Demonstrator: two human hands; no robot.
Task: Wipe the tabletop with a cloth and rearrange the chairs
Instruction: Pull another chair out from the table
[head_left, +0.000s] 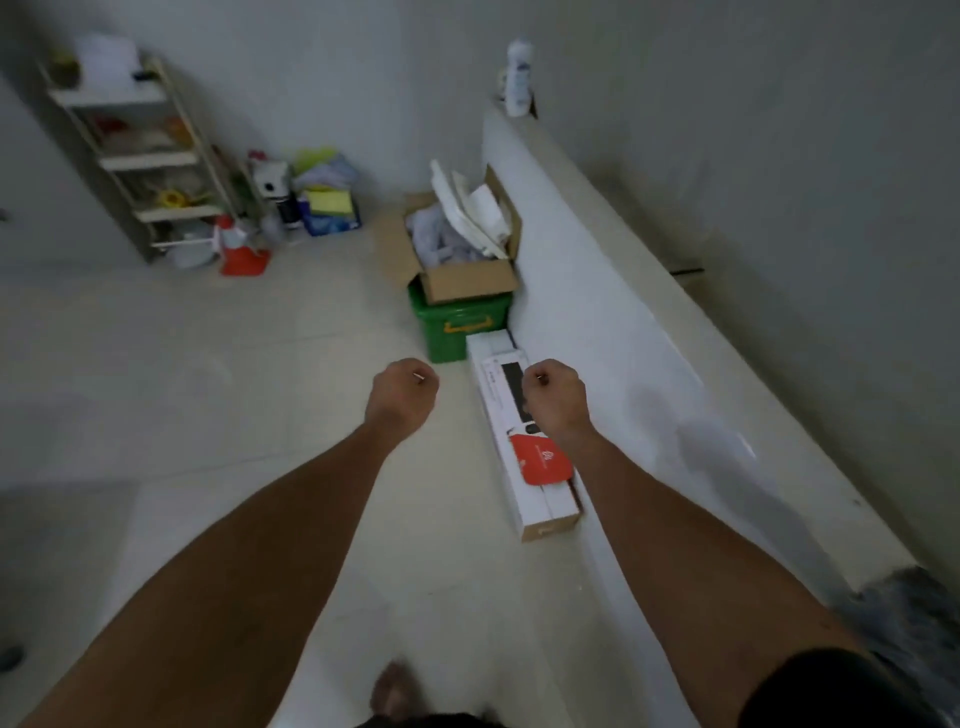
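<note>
Both my arms stretch forward over a pale tiled floor. My left hand (402, 395) is curled into a fist with the knuckles away from me, and nothing shows in it. My right hand (553, 397) is curled the same way, hovering above a long white box, also holding nothing that I can see. No cloth, table or chair is in view. A long white ledge (597, 312) runs along the wall on the right.
A long white box with a red card (524, 441) lies on the floor under my right hand. Beyond it, an open cardboard box (462, 244) sits on a green bin (457, 327). A shelf rack (140, 156) and clutter fill the far left corner. A white bottle (518, 75) stands on the ledge's far end.
</note>
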